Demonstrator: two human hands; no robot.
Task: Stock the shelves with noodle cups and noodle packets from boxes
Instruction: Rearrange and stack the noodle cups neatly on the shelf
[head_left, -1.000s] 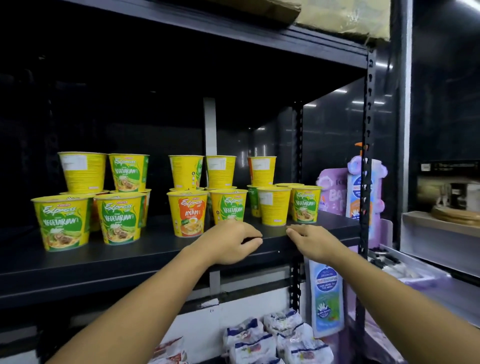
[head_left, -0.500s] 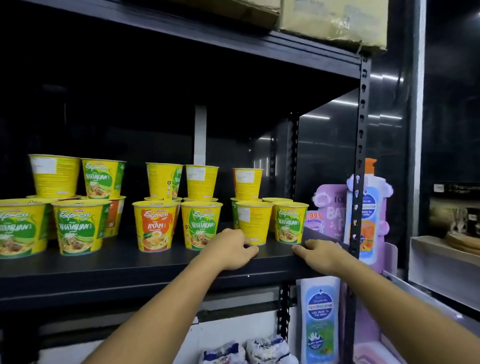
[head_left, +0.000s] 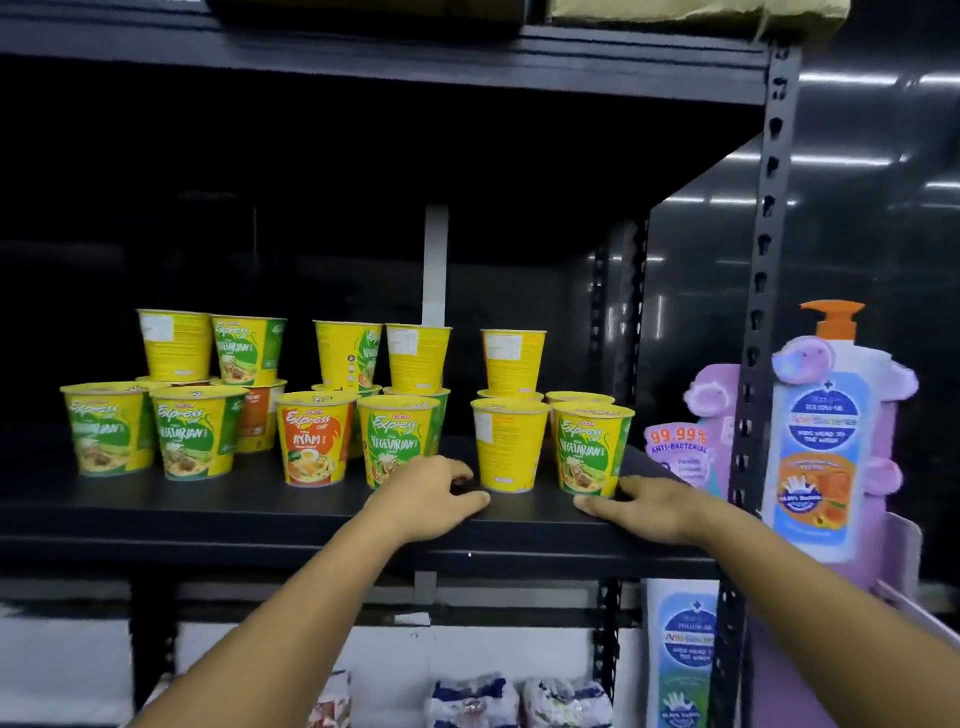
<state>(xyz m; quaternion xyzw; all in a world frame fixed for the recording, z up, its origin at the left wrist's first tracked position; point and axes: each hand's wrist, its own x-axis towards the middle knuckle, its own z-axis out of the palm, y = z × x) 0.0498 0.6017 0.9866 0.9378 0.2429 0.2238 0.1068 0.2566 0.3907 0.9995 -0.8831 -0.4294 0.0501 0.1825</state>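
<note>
Several yellow noodle cups stand on the black shelf (head_left: 208, 514), some stacked two high at the back. In the front row are an orange Ayam cup (head_left: 311, 441), a green Vegetarian cup (head_left: 400, 441), a plain yellow cup (head_left: 506, 447) and another Vegetarian cup (head_left: 589, 449) at the right end. My left hand (head_left: 426, 499) rests on the shelf front just before the middle Vegetarian cup, fingers loosely bent, holding nothing. My right hand (head_left: 644, 506) lies flat on the shelf in front of the right-end cup. Noodle packets (head_left: 519, 699) lie on the level below.
A black perforated upright (head_left: 763, 260) bounds the shelf on the right. Beyond it hangs a purple display with a soap pump bottle (head_left: 821, 441). A cardboard box (head_left: 691, 13) sits on the top shelf. The shelf's far left and its back are dark.
The view has swung slightly left and upward, so the cups sit more central. Both hands stay at the shelf's front edge before the same cups, holding nothing.
</note>
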